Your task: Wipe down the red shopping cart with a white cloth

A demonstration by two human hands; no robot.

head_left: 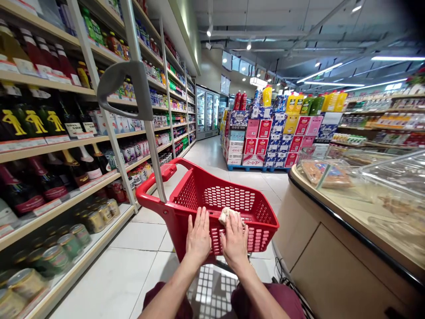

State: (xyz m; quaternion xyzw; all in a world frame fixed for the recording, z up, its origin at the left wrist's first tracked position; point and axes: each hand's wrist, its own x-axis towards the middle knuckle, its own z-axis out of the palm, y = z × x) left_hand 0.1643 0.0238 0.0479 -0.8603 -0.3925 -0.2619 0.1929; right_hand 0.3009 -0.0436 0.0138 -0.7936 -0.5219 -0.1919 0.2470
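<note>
The left hand lies open and flat on the near side of the basket, gripping nothing. Just right of it, the right hand covers a cloth at the rim, fingers nearly straight; whether they grip is unclear.

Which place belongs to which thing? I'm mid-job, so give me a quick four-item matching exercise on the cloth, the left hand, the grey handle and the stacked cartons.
Things
1. Cloth
2. Left hand
3. Grey handle
4. Stacked cartons

Places
A. On blue pallets
B. Flat at the near side of the red basket
C. On the metal pole
D. Under the fingers of the right hand

Pairs: 1-D, 2-B, 3-C, 4-A
</note>
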